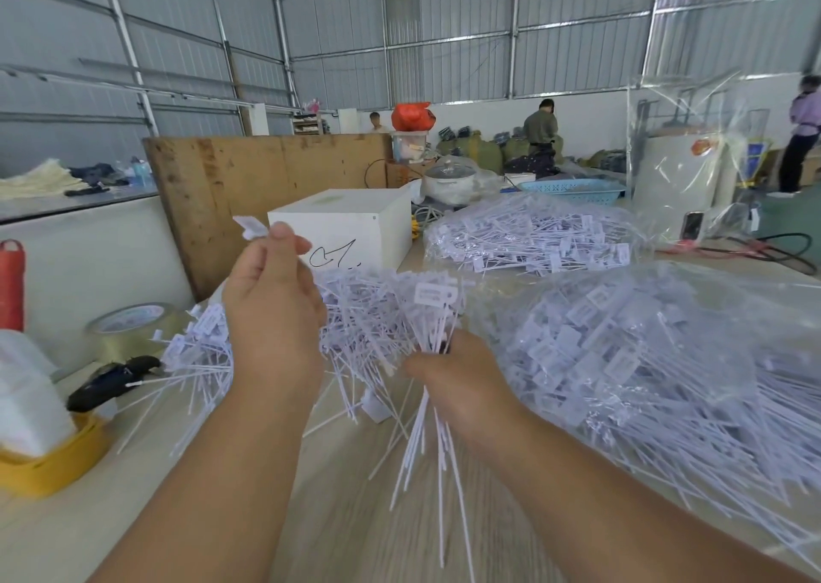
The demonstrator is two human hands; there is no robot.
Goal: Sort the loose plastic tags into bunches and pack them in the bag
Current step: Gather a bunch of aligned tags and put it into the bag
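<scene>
Right now the wooden desk [337,516] holds a big clear bag [666,360] of tags on the right and a loose tag pile [373,311] in the middle. The right hand [462,387] grips a bunch [433,405]; the left hand [271,311] pinches one tag [251,228] up high.

Single head-worn wide-angle view, facing forward and down across the bench [337,516]; near edge close below, hall wall far ahead.

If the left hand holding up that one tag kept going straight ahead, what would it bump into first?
Probably the white box with the black scribble. The left hand, pinching a single tag, points up and away toward it, above the loose tag pile. Depth is hard to judge from one view.
</scene>
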